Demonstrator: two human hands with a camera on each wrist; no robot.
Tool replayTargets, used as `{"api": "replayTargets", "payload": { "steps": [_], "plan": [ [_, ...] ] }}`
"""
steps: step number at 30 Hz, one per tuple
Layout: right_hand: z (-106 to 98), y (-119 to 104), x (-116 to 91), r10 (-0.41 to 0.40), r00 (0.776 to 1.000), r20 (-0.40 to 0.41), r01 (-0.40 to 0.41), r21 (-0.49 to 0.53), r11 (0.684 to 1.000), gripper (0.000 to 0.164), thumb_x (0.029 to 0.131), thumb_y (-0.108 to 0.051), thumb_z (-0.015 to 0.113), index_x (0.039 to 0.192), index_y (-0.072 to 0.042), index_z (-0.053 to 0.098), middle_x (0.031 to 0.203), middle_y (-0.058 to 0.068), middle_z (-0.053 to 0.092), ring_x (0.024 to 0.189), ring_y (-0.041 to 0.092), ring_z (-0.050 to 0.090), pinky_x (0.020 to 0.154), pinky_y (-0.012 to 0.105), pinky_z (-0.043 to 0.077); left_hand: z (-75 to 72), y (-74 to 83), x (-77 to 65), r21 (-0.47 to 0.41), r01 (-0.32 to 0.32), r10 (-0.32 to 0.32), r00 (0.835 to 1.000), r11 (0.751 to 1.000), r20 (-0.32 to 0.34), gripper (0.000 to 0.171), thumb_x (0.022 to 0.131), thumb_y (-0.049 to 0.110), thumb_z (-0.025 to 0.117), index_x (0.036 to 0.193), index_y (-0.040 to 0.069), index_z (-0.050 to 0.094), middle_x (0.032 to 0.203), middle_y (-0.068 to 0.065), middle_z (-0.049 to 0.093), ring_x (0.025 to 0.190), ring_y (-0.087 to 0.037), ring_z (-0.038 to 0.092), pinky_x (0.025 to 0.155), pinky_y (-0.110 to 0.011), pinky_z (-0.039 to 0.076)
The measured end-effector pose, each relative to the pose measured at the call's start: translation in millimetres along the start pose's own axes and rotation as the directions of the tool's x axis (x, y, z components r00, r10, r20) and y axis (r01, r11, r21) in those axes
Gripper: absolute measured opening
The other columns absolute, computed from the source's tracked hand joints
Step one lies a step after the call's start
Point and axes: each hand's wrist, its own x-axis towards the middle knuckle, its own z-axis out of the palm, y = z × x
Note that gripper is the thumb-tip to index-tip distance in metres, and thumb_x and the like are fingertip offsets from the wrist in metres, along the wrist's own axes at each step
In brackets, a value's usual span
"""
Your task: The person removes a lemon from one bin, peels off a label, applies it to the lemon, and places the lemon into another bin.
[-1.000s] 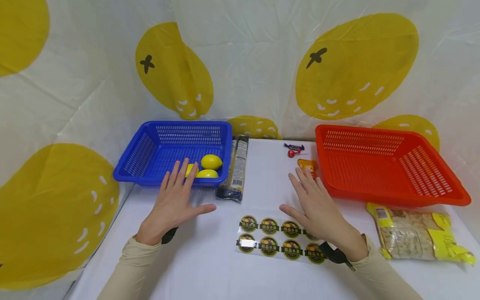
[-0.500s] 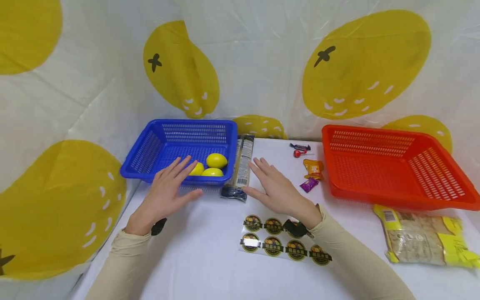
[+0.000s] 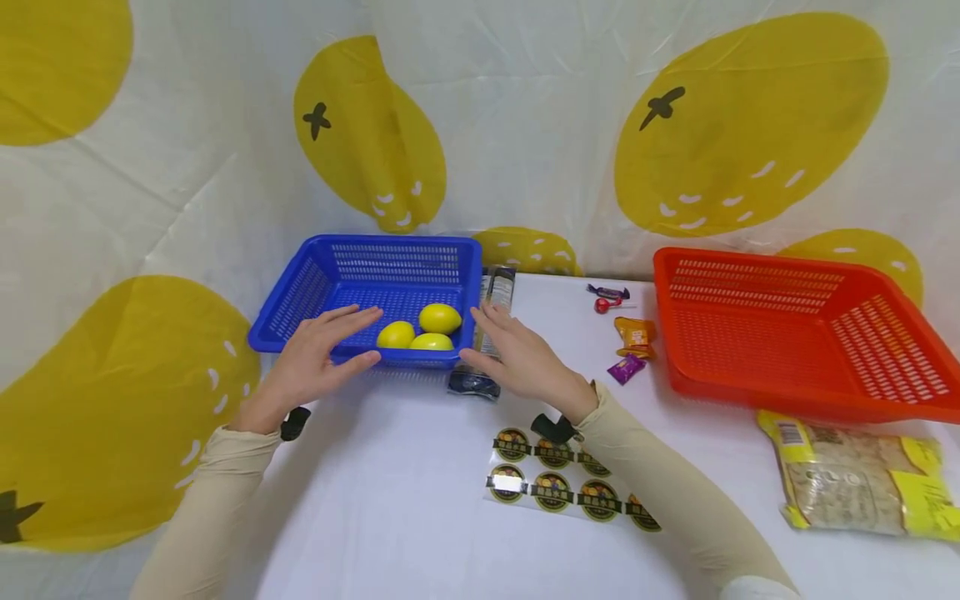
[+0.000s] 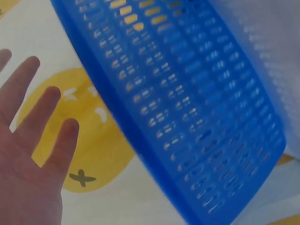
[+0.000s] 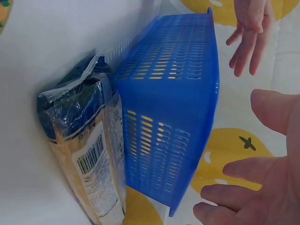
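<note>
A blue plastic basket [image 3: 405,357] stands at the back left of the table and holds three yellow lemons [image 3: 440,318]. Over its front left corner hovers my left hand [image 3: 303,362], fingers spread and straight, gripping nothing. My right hand [image 3: 521,357] hovers at the basket's right side, above a long clear packet [image 3: 475,383] with dark ends, and it holds nothing either. The right wrist view shows both the right hand [image 5: 258,187] and the left hand [image 5: 253,33] apart from the basket wall [image 5: 164,101]. The left wrist view shows the left hand [image 4: 30,136] beside the basket rim [image 4: 126,126].
At the right stands a red basket [image 3: 810,400], with a yellow-and-clear bag [image 3: 862,483] in front. Small wrapped candies [image 3: 635,335] and a red lollipop [image 3: 602,306] lie left of it. A sheet of round stickers [image 3: 552,492] lies partly under the right forearm.
My right hand has moved left, from near the candies to the blue basket's right side. My left hand has shifted left to its front left corner. The view has turned slightly.
</note>
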Motion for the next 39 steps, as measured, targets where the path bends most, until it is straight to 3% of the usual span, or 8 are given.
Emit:
{"api": "replayTargets", "payload": {
  "steps": [6, 12, 16, 19, 23, 32, 35, 39],
  "plan": [
    [6.1, 2.1, 7.0, 0.009, 1.0, -0.011, -0.01, -0.021, 1.0, 0.073, 0.106, -0.048, 0.05, 0.159, -0.001, 0.03, 0.168, 0.025, 0.023, 0.159, 0.038, 0.018, 0.127, 0.053, 0.024, -13.4, -8.9, 17.5, -0.001, 0.036, -0.035, 0.994, 0.999, 0.103, 0.056, 0.094, 0.04, 0.074, 0.145, 0.024, 0.059, 0.145, -0.009, 0.063, 0.144, -0.037, 0.048, 0.113, -0.07, 0.032],
    [13.2, 1.5, 13.0, 0.029, 1.0, -0.001, -0.029, -0.042, 0.999, 0.071, 0.106, -0.047, 0.049, 0.157, 0.0, 0.034, 0.167, 0.025, 0.022, 0.158, 0.038, 0.022, 0.126, 0.052, 0.027, -33.9, -17.7, 34.6, 0.004, 0.159, -0.155, 0.956, 0.987, 0.248, 0.058, 0.094, 0.051, 0.069, 0.147, 0.03, 0.057, 0.15, -0.014, 0.058, 0.143, -0.039, 0.047, 0.111, -0.063, 0.042],
    [17.0, 0.7, 14.5, 0.038, 0.999, -0.011, -0.039, -0.055, 0.998, 0.07, 0.107, -0.048, 0.049, 0.156, 0.0, 0.035, 0.167, 0.025, 0.023, 0.157, 0.038, 0.024, 0.124, 0.052, 0.03, -42.2, -26.0, 50.5, 0.0, 0.18, -0.171, 0.932, 0.984, 0.32, 0.056, 0.094, 0.05, 0.071, 0.145, 0.028, 0.06, 0.143, -0.013, 0.064, 0.087, -0.028, 0.065, 0.079, -0.042, 0.055],
    [19.7, 0.8, 14.7, 0.046, 0.999, -0.021, -0.048, -0.063, 0.997, 0.07, 0.106, -0.048, 0.049, 0.156, 0.0, 0.036, 0.167, 0.025, 0.024, 0.157, 0.038, 0.025, 0.124, 0.052, 0.031, -42.5, -33.2, 61.4, -0.023, 0.198, -0.176, 0.912, 0.98, 0.37, 0.055, 0.094, 0.048, 0.072, 0.143, 0.027, 0.061, 0.101, -0.007, 0.071, 0.048, -0.014, 0.035, 0.05, -0.029, 0.034],
    [22.0, -0.1, 14.8, 0.045, 0.999, -0.024, -0.046, -0.057, 0.997, 0.07, 0.106, -0.048, 0.049, 0.156, 0.0, 0.037, 0.167, 0.025, 0.025, 0.157, 0.038, 0.026, 0.124, 0.051, 0.03, -40.2, -42.2, 69.0, -0.028, 0.223, -0.191, 0.886, 0.974, 0.423, 0.057, 0.093, 0.052, 0.071, 0.143, 0.028, 0.061, 0.062, 0.005, 0.03, 0.042, -0.009, 0.024, 0.043, -0.024, 0.025],
    [23.3, -2.0, 14.5, 0.045, 0.999, -0.02, -0.047, -0.063, 0.997, 0.07, 0.106, -0.048, 0.049, 0.156, 0.0, 0.036, 0.167, 0.024, 0.024, 0.157, 0.037, 0.025, 0.125, 0.05, 0.029, -32.3, -54.2, 82.8, -0.011, 0.176, -0.148, 0.858, 0.984, 0.492, 0.052, 0.09, 0.046, 0.077, 0.136, 0.023, 0.068, 0.058, 0.006, 0.039, 0.047, -0.015, 0.039, 0.048, -0.025, 0.037],
    [23.1, -1.7, 13.7, 0.038, 0.999, -0.023, -0.039, -0.073, 0.997, 0.07, 0.106, -0.048, 0.049, 0.156, 0.001, 0.036, 0.167, 0.025, 0.024, 0.157, 0.038, 0.025, 0.125, 0.05, 0.029, -28.6, -56.7, 90.5, -0.024, 0.161, -0.123, 0.837, 0.987, 0.532, 0.048, 0.091, 0.039, 0.078, 0.134, 0.02, 0.069, 0.091, -0.007, 0.076, 0.082, -0.027, 0.07, 0.079, -0.037, 0.06],
    [23.3, -1.0, 12.9, 0.033, 0.999, -0.03, -0.035, -0.081, 0.996, 0.07, 0.107, -0.048, 0.048, 0.156, 0.001, 0.036, 0.166, 0.026, 0.025, 0.157, 0.039, 0.025, 0.124, 0.05, 0.03, -23.5, -56.8, 101.3, -0.048, 0.194, -0.125, 0.783, 0.98, 0.61, 0.047, 0.092, 0.033, 0.077, 0.136, 0.018, 0.068, 0.14, -0.012, 0.066, 0.134, -0.038, 0.059, 0.111, -0.056, 0.047]
  ]
}}
